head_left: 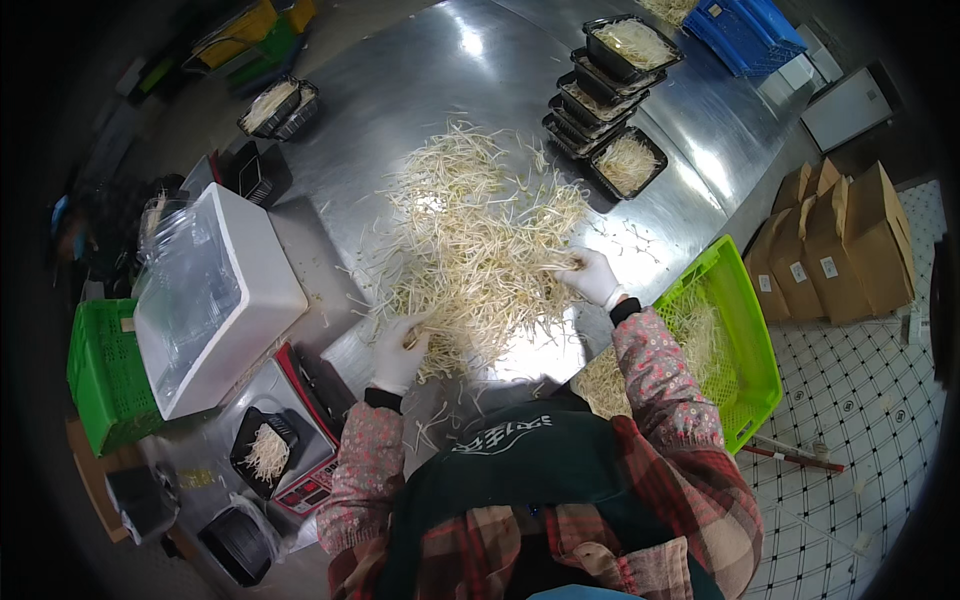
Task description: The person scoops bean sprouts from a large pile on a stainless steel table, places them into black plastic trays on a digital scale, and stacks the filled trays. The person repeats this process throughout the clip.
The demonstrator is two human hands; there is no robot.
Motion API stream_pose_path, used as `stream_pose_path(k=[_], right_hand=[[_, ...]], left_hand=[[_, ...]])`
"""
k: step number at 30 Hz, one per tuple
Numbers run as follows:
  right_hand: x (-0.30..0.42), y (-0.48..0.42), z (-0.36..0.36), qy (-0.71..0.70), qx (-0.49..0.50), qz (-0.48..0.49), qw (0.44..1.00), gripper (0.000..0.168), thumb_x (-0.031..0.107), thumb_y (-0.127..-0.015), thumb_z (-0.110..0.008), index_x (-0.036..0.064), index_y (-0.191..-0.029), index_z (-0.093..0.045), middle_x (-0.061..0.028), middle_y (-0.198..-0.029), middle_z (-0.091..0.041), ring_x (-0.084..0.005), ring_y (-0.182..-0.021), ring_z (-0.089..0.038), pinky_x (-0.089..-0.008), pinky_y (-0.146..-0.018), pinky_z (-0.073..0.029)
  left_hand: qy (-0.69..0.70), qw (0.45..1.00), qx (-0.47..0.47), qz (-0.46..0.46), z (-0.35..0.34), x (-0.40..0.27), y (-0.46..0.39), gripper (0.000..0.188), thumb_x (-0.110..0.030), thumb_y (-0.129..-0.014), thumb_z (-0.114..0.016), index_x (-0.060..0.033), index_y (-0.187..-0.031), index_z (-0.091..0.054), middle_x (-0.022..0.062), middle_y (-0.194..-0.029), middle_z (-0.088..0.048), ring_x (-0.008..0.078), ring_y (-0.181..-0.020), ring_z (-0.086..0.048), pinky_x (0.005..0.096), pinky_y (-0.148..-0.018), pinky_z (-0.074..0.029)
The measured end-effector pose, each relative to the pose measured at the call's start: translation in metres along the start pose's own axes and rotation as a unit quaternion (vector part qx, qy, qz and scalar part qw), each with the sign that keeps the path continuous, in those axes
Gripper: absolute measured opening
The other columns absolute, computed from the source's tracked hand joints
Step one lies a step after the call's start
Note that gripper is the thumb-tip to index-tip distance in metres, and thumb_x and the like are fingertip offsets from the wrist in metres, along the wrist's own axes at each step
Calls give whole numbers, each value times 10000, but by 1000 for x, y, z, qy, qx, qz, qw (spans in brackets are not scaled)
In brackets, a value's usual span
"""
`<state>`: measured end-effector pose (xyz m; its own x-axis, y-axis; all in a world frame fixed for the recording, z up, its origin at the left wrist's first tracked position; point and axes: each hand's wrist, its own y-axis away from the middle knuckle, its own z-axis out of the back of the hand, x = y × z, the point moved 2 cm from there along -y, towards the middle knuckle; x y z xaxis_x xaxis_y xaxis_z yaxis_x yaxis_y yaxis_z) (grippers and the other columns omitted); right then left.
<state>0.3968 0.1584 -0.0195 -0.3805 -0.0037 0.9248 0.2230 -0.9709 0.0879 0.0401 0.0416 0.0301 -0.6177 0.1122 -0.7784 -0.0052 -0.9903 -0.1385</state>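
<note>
A loose heap of bean sprouts [480, 247] is spread over the stainless steel table [390, 90] in front of me. My right hand [592, 279], in a white glove, is at the heap's right edge with a few sprouts pinched between thumb and fingers. At the lower left edge, my left hand [397, 354], also gloved in white, touches the sprouts with curled fingers. Whether it grips any is hard to see. Beyond the heap, to the right, stand stacked black plastic trays [600, 94] of sprouts, with another filled tray [626, 163] beside them.
On my left are a digital scale [307, 487] bearing a black tray of sprouts [264, 452], a white foam box [262, 300] with clear lids, and a green crate [112, 375]. A lime-green basket [750, 375] with sprouts stands at my right, near cardboard boxes [832, 247].
</note>
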Motion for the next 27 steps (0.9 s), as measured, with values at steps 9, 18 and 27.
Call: stream_pose_path(k=[9, 18, 27], right_hand=[[1, 22, 31, -123, -48, -112, 985, 255, 66, -811, -706, -5, -1045, -633, -3, -864, -644, -69, -742, -566, -220, -670, -468], [62, 3, -38, 394, 50, -27, 917, 865, 433, -646, -810, 101, -1358, -450, -203, -1427, -374, -363, -1275, -429, -436, -1002, -425], [79, 40, -82, 51, 162, 14, 985, 378, 233, -761, -698, 124, -1117, -633, -102, -1023, -623, -298, -909, -624, -368, -811, -499]], left_hand=[[-21, 999, -23, 28, -7, 16, 18, 297, -65, -758, -693, -57, -1051, -641, 104, -1011, -637, 283, -962, -600, 355, -845, -478], [-249, 956, 110, -105, -87, -55, -71, 730, -310, -691, -767, -184, -1348, -475, 114, -1308, -494, 314, -1180, -481, 414, -887, -465], [-19, 989, 90, -114, -29, -37, -17, 278, -22, -734, -667, -97, -1000, -641, 65, -909, -607, 279, -853, -601, 338, -725, -496]])
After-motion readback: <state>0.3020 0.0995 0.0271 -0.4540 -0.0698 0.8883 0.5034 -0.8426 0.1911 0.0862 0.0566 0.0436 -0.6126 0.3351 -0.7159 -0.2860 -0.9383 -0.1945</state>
